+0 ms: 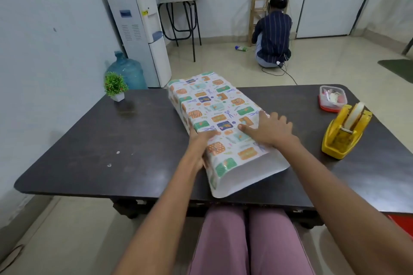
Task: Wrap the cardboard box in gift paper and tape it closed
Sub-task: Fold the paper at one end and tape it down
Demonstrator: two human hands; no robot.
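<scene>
1. Gift paper (214, 107), white with green, orange and blue present motifs, lies rolled over the cardboard box in the middle of the dark table (89, 140); the box itself is hidden under it.
2. Its open near end, showing the plain white inside, reaches almost to the table's near edge.
3. Left hand (201, 143) lies along the paper's left side, fingers fairly straight, thumb on top; whether it pinches the paper I cannot tell.
4. Right hand (270, 129) presses flat on the paper's top, fingers spread and straight.
5. Right of the paper stands a yellow tape dispenser (345, 133); beyond it, a red-lidded plastic container (331, 98).
6. Left of the paper, at the table's far corner, sits a small potted plant (115, 86).
</scene>
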